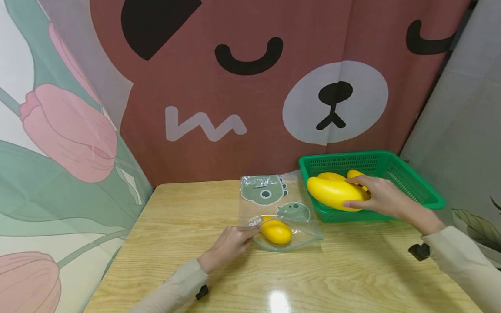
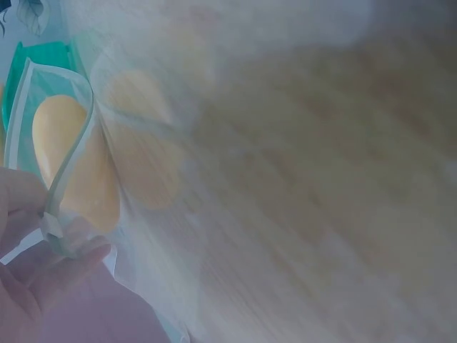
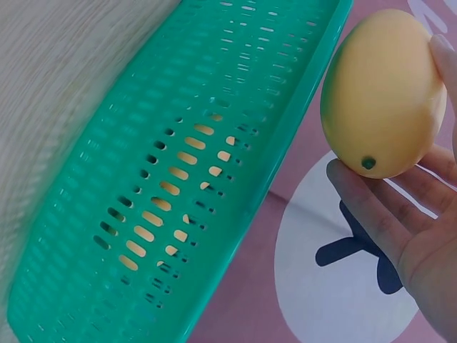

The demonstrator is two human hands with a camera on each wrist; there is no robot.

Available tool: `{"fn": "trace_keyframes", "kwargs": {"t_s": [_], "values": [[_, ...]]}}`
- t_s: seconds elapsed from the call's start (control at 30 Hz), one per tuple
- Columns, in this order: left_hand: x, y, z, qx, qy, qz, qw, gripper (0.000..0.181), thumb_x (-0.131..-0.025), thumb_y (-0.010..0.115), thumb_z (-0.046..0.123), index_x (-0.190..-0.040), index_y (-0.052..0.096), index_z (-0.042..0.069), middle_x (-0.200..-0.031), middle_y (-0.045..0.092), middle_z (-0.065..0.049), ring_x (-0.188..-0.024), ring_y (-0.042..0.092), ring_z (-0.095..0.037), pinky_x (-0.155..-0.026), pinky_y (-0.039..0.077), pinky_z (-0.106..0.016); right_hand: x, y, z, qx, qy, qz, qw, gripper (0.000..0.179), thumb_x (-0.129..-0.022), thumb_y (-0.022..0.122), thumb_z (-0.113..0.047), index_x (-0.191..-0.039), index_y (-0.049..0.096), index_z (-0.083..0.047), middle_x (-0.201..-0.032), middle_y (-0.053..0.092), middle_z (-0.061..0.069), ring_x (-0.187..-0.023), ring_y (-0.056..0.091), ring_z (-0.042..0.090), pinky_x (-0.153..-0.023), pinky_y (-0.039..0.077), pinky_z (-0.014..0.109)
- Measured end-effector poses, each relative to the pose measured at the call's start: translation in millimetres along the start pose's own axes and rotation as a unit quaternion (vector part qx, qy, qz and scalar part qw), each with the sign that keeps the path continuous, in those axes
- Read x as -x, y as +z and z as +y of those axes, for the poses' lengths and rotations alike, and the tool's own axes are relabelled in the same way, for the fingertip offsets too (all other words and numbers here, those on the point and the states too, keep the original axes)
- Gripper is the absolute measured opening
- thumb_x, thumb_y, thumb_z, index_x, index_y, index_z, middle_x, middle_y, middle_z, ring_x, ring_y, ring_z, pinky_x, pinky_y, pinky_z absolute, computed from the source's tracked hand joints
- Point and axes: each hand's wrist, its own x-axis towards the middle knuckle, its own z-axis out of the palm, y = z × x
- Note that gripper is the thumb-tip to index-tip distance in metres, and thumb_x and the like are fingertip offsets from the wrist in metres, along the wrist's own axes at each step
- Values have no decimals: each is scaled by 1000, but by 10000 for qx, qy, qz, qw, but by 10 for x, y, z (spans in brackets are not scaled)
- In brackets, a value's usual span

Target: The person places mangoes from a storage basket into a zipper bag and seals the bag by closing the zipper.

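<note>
Nearest the camera, the left hand (image 1: pixel 228 244) had the clear plastic bag (image 1: pixel 270 208) by its rim, thumb and fingers pinched narrow on the edge. That hold seemed meant to steady the bag and hold its mouth apart, for the mouth faced the person. And there, just inside it, lay one yellow mango (image 1: pixel 278 232), with the printed dinosaurs beyond!

Over to the right hand (image 1: pixel 377 195): fingers spread wide around a second mango (image 1: pixel 332 193), thumb on the near side, the rest over the far side. A broad grip, likely because the fruit was fat and smooth. It hung above the near left corner of the green basket (image 1: pixel 340 216), where more mangoes (image 1: pixel 330 176) lay, close by the bag, probably for easy reach.

Under it all, a pale wood-grain worktop (image 1: pixel 332 269), glossy enough to throw back a bright glare. Behind rose a big sleepy bear curtain (image 1: pixel 250 100), with a tulip curtain (image 1: pixel 74 130) to the left and a greyish cloth (image 1: pixel 465 108) on the right.
</note>
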Motion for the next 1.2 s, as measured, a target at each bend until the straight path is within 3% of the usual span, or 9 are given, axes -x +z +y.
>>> {"fn": "trace_keyframes", "kwargs": {"t_s": [0.47,0.73,1.07,1.2], "values": [[-8,-4,9,14,-66,-31,10000,40,-86,69,-5,-123,69,7,-123,67,-10,-44,25,4,-40,25,-8,-8,11,-70,-76,75,-105,9999,65,-78,81,-47,-124,64,-4,-108,67,8,-74,53,13,-59,47,28],[-9,-5,10,-29,-46,-2,10000,39,-85,69,-6,-123,70,7,-123,67,-10,-51,43,2,-41,27,-8,-14,18,-97,-82,-12,-53,10000,65,-78,82,-47,-123,64,-5,-110,67,10,-77,55,14,-61,48,30],[-4,0,11,-29,-28,4,10000,40,-85,69,-5,-123,69,7,-123,66,-10,-48,42,1,-41,27,-8,-15,25,-149,-64,-176,44,9998,65,-75,84,-48,-122,65,-7,-110,68,6,-81,56,13,-64,50,32],[-6,-5,17,-12,-46,9,10000,40,-85,69,-6,-123,69,7,-124,66,-10,-53,53,-3,-41,28,-7,-15,34,-161,-123,-172,22,9998,65,-75,84,-48,-123,65,-8,-110,68,5,-80,55,13,-64,49,31]]}}
